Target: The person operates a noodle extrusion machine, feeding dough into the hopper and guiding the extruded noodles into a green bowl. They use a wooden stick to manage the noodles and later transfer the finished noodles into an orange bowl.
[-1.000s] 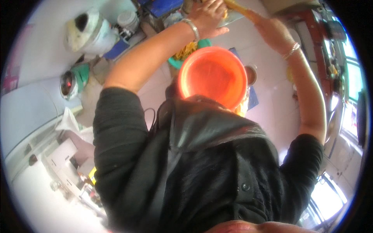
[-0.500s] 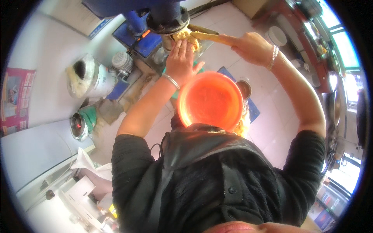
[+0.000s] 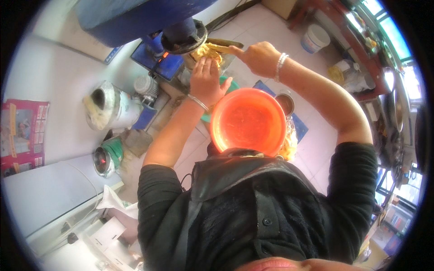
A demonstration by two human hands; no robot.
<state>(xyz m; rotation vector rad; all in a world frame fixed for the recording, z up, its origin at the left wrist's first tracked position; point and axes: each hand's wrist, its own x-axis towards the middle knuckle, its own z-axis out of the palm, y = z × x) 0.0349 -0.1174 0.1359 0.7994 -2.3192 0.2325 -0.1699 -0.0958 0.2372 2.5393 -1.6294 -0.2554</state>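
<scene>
My left hand (image 3: 208, 83) lies open, fingers stretched out over a lump of yellow dough-like material (image 3: 212, 52) just under the dark round flange (image 3: 183, 41) of a blue machine (image 3: 135, 18). Right of it, my right hand (image 3: 258, 58) is closed round a pale wooden stick (image 3: 229, 49) that reaches into that lump. Below both hands sits an orange plastic basin (image 3: 247, 121) against my body, partly covering a green bowl (image 3: 227, 83) behind it.
A metal pot (image 3: 285, 101) and blue board (image 3: 299, 128) lie right of the basin. Along the left stand a large white bucket (image 3: 118, 108), a motor (image 3: 145, 88) and a green-wrapped container (image 3: 113, 153). A white tub (image 3: 315, 38) and cluttered red shelving (image 3: 370, 45) are at right.
My left hand has come down onto the yellow lump. My right hand has shifted leftward with the stick. The blue machine has come further into view as the camera moved.
</scene>
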